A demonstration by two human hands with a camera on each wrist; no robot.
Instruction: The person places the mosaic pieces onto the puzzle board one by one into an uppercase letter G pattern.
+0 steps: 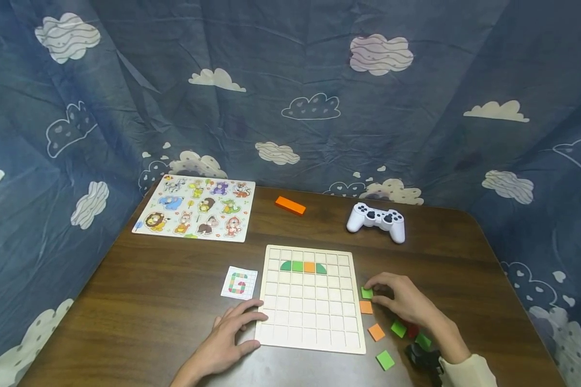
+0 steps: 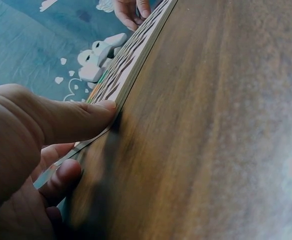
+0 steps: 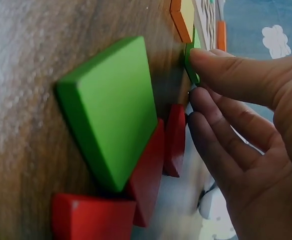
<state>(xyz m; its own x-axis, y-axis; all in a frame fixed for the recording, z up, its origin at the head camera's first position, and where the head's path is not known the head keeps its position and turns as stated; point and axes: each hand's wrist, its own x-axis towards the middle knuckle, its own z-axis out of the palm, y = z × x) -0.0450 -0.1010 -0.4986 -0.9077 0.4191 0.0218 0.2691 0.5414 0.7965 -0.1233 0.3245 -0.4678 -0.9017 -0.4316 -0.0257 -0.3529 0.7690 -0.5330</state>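
Observation:
A pale wooden grid board (image 1: 310, 306) lies in the middle of the table. One row near its top holds a green quarter-round, a green square, an orange square (image 1: 309, 267) and another green quarter-round. My left hand (image 1: 225, 338) rests at the board's left edge, thumb (image 2: 93, 117) against the rim and fingers spread. At the right edge, my right hand (image 1: 402, 295) pinches a green square tile (image 1: 367, 293) between thumb and fingertips. Just below it is an orange tile (image 1: 366, 307). In the right wrist view, another green tile (image 3: 113, 110) lies close, among red pieces (image 3: 148, 175).
Left of the board lies a pattern card (image 1: 247, 277) with a coloured figure. Loose orange (image 1: 376, 332) and green tiles (image 1: 385, 360) lie at lower right. Further back are an animal puzzle board (image 1: 189, 215), an orange block (image 1: 290, 205) and a white game controller (image 1: 377, 219).

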